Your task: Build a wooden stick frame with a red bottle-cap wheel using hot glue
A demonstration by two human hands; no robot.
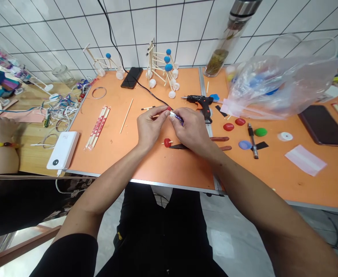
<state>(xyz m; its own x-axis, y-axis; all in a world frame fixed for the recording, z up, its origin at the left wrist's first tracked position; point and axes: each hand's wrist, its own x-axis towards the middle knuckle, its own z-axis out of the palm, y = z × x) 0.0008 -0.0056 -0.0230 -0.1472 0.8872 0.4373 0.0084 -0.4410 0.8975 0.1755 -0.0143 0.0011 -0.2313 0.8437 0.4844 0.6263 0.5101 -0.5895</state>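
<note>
My left hand (150,126) is closed in a pinch, its fingertips at a small red piece (169,109). My right hand (192,127) is closed around a slim white and purple thing (175,115), whose tip meets the red piece; its kind is hard to make out. Pliers with a dark nose (179,146) and red handles (220,139) lie partly hidden beneath my right hand. Just left of the nose sits a red ball with a short stick through it (167,142). Behind my right hand rests a black and orange glue gun (202,104).
Stick models with blue balls (168,67) stand by the tiled wall, beside a phone (132,77). Wrapped sticks (97,127) and a white power bank (63,150) lie left. Rightward are a pen (252,141), caps, a plastic bag (275,84) and a tall bottle (219,54). Another person's hand (1,130) rests far left.
</note>
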